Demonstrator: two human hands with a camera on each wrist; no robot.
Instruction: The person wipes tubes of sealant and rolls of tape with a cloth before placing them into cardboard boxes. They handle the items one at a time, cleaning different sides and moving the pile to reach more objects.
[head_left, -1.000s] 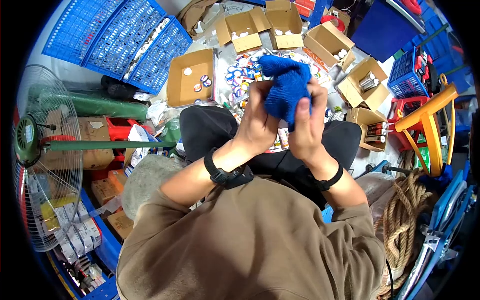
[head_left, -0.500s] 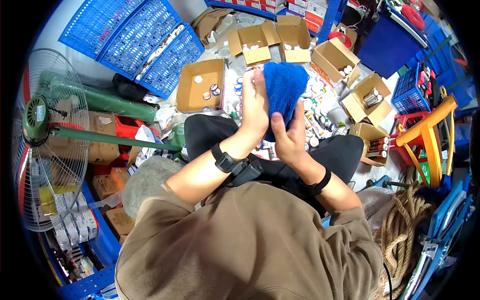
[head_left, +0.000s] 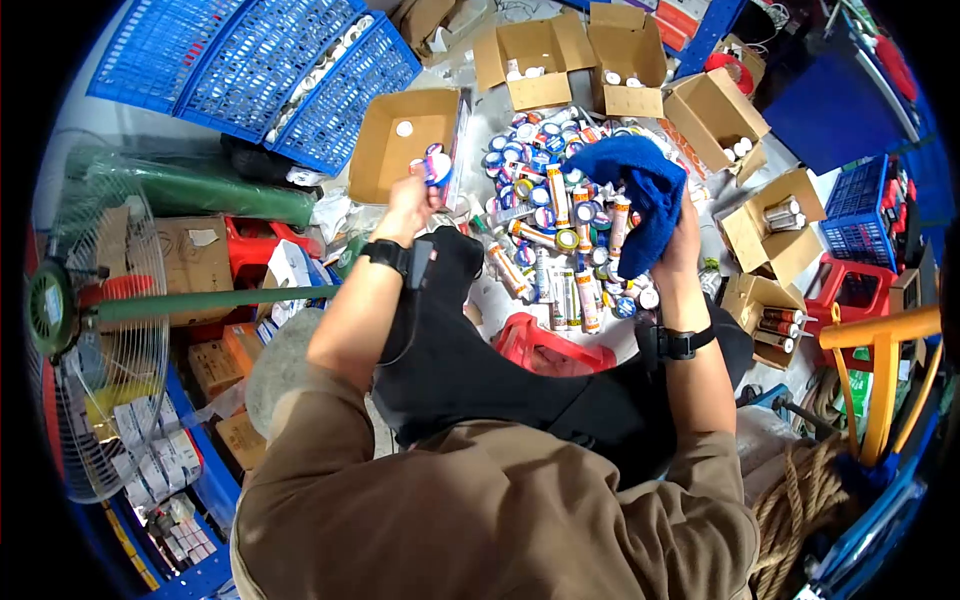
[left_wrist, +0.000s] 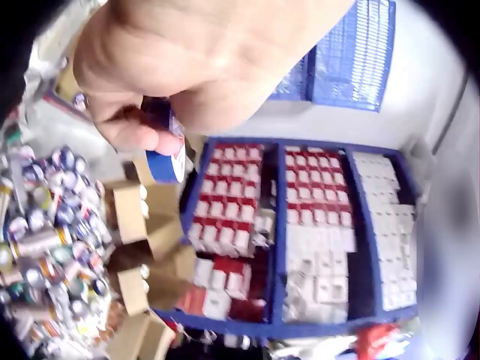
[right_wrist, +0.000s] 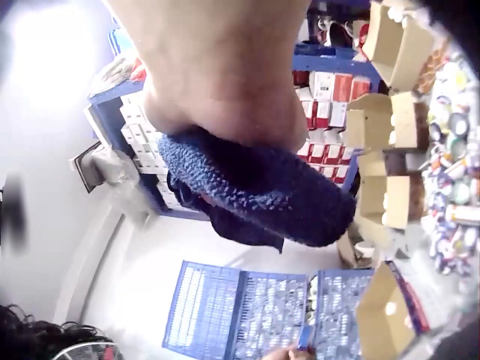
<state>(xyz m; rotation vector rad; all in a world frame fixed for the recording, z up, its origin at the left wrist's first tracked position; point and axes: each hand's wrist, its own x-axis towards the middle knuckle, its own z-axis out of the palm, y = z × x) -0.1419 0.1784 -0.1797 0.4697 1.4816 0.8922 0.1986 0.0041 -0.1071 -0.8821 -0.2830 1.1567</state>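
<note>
The left hand [head_left: 410, 205] pinches a small round blue-and-white roll [head_left: 437, 168] at the right edge of an open carton [head_left: 375, 150]; the left wrist view shows the same roll [left_wrist: 166, 166] between thumb and fingers. On the right, the right hand [head_left: 680, 240] grips a blue cloth [head_left: 650, 200], which hangs over the pile's right side. In the right wrist view the cloth [right_wrist: 255, 187] covers the fingers. Between the hands lies a pile of small rolls and tubes [head_left: 562, 240] on the floor.
Open cartons [head_left: 540, 50] stand behind and right of the pile, one with tubes [head_left: 780, 330]. Blue crates [head_left: 250, 80] stand back left, a fan [head_left: 55, 290] at left, a red stool [head_left: 550, 350] between the legs, and a yellow frame [head_left: 880, 370] at right.
The hands have parted. The left moved left to the carton and now shows a roll in its fingers; the right moved right with the blue cloth, which now hangs loose.
</note>
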